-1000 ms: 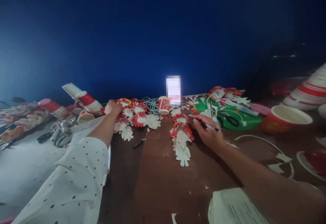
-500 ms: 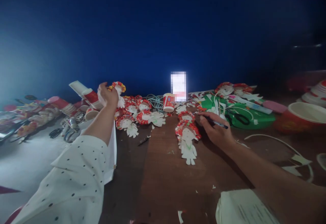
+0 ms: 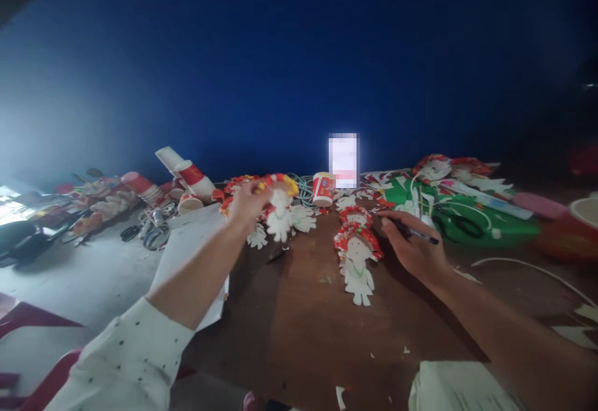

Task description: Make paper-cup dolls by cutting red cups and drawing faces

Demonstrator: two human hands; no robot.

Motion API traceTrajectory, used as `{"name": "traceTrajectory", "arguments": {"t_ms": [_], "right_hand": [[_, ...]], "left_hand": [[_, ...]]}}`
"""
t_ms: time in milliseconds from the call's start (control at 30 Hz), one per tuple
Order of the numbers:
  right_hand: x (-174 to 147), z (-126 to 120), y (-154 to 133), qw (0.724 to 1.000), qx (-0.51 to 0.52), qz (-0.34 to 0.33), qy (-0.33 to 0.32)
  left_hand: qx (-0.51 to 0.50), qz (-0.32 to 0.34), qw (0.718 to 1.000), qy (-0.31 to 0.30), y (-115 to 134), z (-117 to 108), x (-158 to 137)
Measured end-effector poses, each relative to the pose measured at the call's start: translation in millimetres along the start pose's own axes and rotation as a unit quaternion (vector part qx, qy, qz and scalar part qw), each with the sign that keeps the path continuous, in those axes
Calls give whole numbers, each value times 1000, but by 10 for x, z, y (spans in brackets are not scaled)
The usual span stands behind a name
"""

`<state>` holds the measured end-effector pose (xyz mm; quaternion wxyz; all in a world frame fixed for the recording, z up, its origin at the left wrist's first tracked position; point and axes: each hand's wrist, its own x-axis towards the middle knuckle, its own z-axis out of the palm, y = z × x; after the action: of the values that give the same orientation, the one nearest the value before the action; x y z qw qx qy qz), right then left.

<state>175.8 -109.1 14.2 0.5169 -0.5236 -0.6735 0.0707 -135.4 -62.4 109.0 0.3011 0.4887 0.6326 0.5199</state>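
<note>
My left hand [image 3: 250, 202] grips a white paper doll [image 3: 280, 212] by its red and yellow ruffled rim, holding it above the pile of similar dolls [image 3: 303, 217]. Between the fingers of my right hand [image 3: 411, 240] is a dark pen [image 3: 423, 235], its tip end pointing left. Just left of that hand lie overlapping paper dolls [image 3: 359, 277] with red ruffled hair; the front one has a drawn face and a green line at its neck. A dark thin tool [image 3: 276, 256] rests on the brown table [image 3: 303, 336], too blurred to name.
A red and white paper cup [image 3: 323, 188] stands at the back beside a bright pixelated panel [image 3: 344, 159]. Stacked cups [image 3: 194, 177] lean at the left behind a white box [image 3: 187, 249]. On a green sheet [image 3: 504, 227] at right lie black-handled scissors [image 3: 460, 223]. Paper scraps dot the table.
My left hand has brought the doll from the back left toward the middle, lower and nearer. My right hand keeps its pen beside the dolls. The view has turned slightly left.
</note>
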Motion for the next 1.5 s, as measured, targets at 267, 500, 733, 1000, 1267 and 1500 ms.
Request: {"name": "traceTrajectory", "arguments": {"t_ms": [267, 500, 733, 1000, 1267, 1500], "right_hand": [[-13, -28, -30, 999, -14, -30, -23], [-27, -21, -33, 998, -11, -54, -30], [-27, -19, -50, 998, -12, -57, -26], [-36, -41, -23, 998, -51, -26, -27], [1, -67, -161, 999, -15, 22, -18], [-66, -32, -634, 995, 35, 25, -89]], "left_hand": [[96, -20, 990, -104, -490, 335, -894], [206, 44, 976, -59, -600, 476, -980], [266, 143, 953, -27, -700, 541, -940], [316, 192, 929, -20, -660, 471, -1046], [424, 376, 804, -181, -443, 192, -1267], [495, 331, 746, -298, -397, 235, -1462]]}}
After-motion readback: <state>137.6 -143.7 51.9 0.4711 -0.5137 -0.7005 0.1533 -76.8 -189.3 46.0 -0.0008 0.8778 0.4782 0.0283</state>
